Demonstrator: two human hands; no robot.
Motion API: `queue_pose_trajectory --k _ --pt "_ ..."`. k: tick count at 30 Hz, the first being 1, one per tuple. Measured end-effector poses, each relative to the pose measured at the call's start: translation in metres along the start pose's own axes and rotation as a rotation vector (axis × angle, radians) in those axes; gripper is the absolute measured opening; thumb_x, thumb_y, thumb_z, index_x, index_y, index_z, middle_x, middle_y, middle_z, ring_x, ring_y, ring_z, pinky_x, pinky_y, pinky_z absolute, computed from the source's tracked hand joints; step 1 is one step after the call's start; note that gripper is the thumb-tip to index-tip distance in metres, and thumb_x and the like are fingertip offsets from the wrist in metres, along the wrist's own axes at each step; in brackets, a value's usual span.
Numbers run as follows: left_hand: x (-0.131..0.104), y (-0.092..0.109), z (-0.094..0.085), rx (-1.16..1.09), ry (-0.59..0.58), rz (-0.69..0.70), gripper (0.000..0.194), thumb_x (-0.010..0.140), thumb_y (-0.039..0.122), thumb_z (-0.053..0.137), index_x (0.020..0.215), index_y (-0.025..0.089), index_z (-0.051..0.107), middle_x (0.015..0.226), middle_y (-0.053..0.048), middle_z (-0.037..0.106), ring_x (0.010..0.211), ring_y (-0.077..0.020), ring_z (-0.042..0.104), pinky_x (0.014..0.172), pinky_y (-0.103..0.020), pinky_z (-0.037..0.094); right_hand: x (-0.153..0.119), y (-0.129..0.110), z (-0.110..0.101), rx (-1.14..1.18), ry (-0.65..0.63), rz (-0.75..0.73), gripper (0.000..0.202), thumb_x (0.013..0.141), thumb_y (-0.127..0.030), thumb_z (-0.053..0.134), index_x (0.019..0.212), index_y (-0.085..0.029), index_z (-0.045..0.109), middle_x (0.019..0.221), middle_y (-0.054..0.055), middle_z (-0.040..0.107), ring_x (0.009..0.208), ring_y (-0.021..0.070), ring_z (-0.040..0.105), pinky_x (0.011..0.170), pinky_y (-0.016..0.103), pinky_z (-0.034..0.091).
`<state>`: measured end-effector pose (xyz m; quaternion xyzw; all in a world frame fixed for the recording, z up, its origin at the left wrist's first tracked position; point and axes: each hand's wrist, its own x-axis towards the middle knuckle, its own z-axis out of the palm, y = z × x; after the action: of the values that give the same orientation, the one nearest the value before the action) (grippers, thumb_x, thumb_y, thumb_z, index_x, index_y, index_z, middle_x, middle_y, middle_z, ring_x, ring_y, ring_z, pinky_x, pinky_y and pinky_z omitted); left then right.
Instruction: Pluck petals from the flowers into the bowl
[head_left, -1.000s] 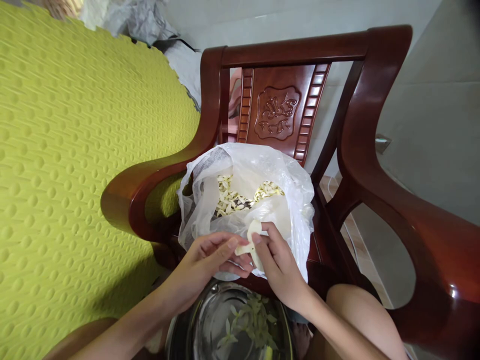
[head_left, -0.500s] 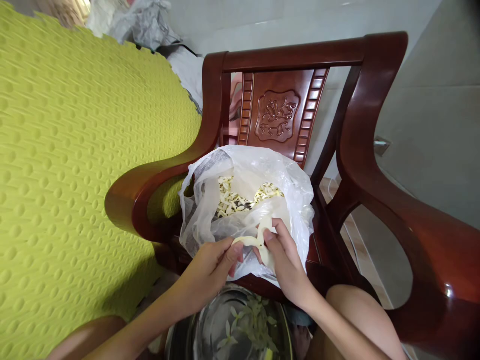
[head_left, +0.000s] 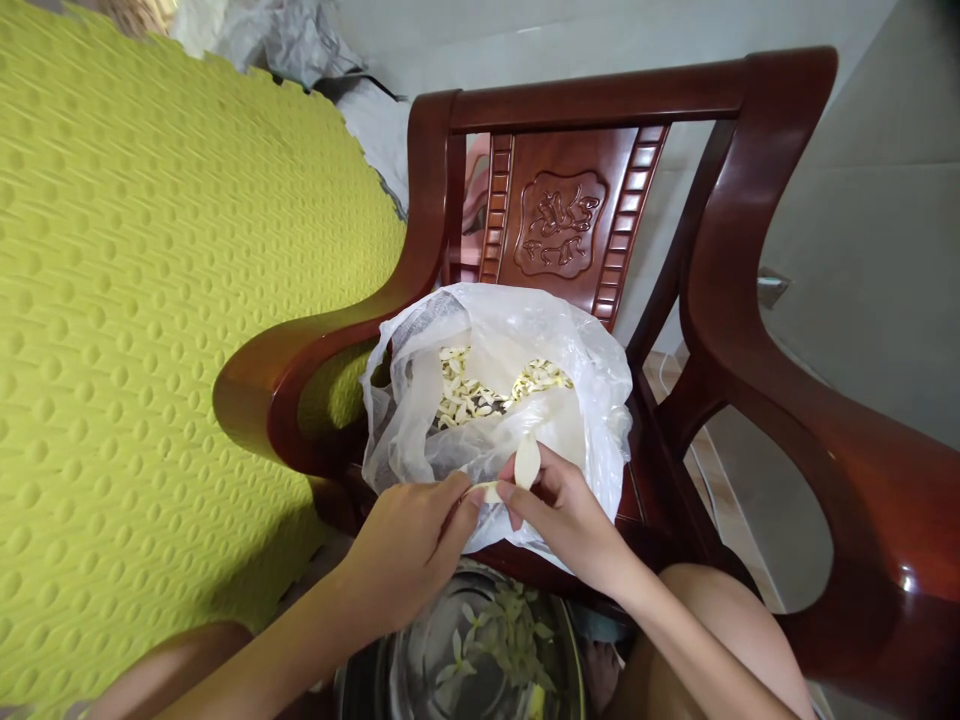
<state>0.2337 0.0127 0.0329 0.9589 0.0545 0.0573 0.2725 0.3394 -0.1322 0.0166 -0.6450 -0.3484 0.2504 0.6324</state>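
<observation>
While one yellow mat [head_left: 150, 250] fills the left, the person's left hand [head_left: 405, 540] pinches one end of a single flower [head_left: 527, 463] between thumb and finger. One metal basin [head_left: 412, 665] sits below; one white bag [head_left: 517, 310], its pale contents too many to count, lies beyond. Cream and smooth, the flower spans both hands, one tapered petal upright. The right hand [head_left: 568, 515] grips its other end, before one wooden chair [head_left: 562, 225].

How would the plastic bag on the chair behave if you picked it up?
The bag is probably floppy, since its thin sides crease and sag. It looks fairly light for its size, as the contents in view are small, pale pieces. Tipped sideways, it might spill them, because its mouth gapes open.
</observation>
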Motion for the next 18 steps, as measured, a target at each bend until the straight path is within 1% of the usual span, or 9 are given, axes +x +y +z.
queue_pose_trajectory --k 3,5,7,10,13,15,18 --pt "0.002 0.001 -0.003 -0.033 -0.023 0.001 0.034 0.096 0.035 0.029 0.070 0.020 0.045 0.057 0.003 0.049 0.051 -0.0135 0.046 0.055 -0.027 0.027 -0.002 0.004 -0.001 -0.046 0.001 -0.030 0.012 0.092 -0.032 0.054 0.095 -0.022 0.051 0.067 -0.004 0.052 0.066 0.0118 0.048 0.059 0.024 0.035" --pt "0.003 0.002 -0.006 -0.129 -0.043 0.001 0.038 0.097 0.035 0.029 0.068 0.019 0.047 0.057 0.003 0.048 0.054 -0.0133 0.047 0.058 -0.027 0.029 -0.004 0.005 0.000 -0.036 0.002 -0.029 0.017 0.094 -0.035 0.053 0.106 -0.025 0.048 0.068 -0.005 0.047 0.065 0.0114 0.045 0.057 0.023 0.033" --pt "0.002 0.004 -0.006 -0.274 -0.052 -0.014 0.040 0.096 0.036 0.029 0.065 0.019 0.048 0.056 0.004 0.045 0.056 -0.0129 0.045 0.059 -0.026 0.032 -0.005 0.004 0.000 0.023 -0.022 -0.022 0.021 0.095 -0.036 0.051 0.112 -0.026 0.045 0.067 -0.007 0.042 0.060 0.0104 0.039 0.053 0.022 0.029" --pt "0.000 0.007 -0.001 -0.521 -0.051 -0.096 0.040 0.095 0.040 0.032 0.064 0.019 0.046 0.056 0.005 0.038 0.056 -0.0120 0.039 0.057 -0.024 0.031 -0.003 0.003 0.001 0.153 -0.067 -0.009 0.024 0.095 -0.036 0.052 0.114 -0.025 0.044 0.064 -0.008 0.040 0.055 0.0090 0.033 0.051 0.023 0.025" --pt "-0.002 0.009 0.008 -0.731 -0.032 -0.204 0.040 0.093 0.046 0.035 0.065 0.019 0.045 0.057 0.005 0.033 0.054 -0.0114 0.032 0.051 -0.024 0.027 -0.001 0.005 0.000 0.218 -0.073 -0.008 0.027 0.093 -0.038 0.054 0.114 -0.024 0.043 0.064 -0.008 0.039 0.053 0.0082 0.028 0.049 0.024 0.022" --pt "-0.003 0.010 0.013 -0.815 -0.003 -0.240 0.039 0.092 0.046 0.037 0.065 0.019 0.044 0.057 0.005 0.032 0.054 -0.0111 0.029 0.049 -0.024 0.025 0.000 0.007 0.000 0.216 -0.073 -0.011 0.028 0.093 -0.039 0.055 0.114 -0.024 0.044 0.064 -0.008 0.038 0.053 0.0082 0.027 0.049 0.024 0.021" --pt "-0.006 0.012 0.017 -0.839 0.056 -0.240 0.039 0.093 0.045 0.039 0.064 0.019 0.043 0.057 0.005 0.031 0.055 -0.0109 0.029 0.049 -0.024 0.024 -0.001 0.009 0.000 0.194 -0.079 0.008 0.028 0.092 -0.040 0.056 0.113 -0.025 0.045 0.061 -0.009 0.032 0.051 0.0080 0.024 0.048 0.024 0.018"
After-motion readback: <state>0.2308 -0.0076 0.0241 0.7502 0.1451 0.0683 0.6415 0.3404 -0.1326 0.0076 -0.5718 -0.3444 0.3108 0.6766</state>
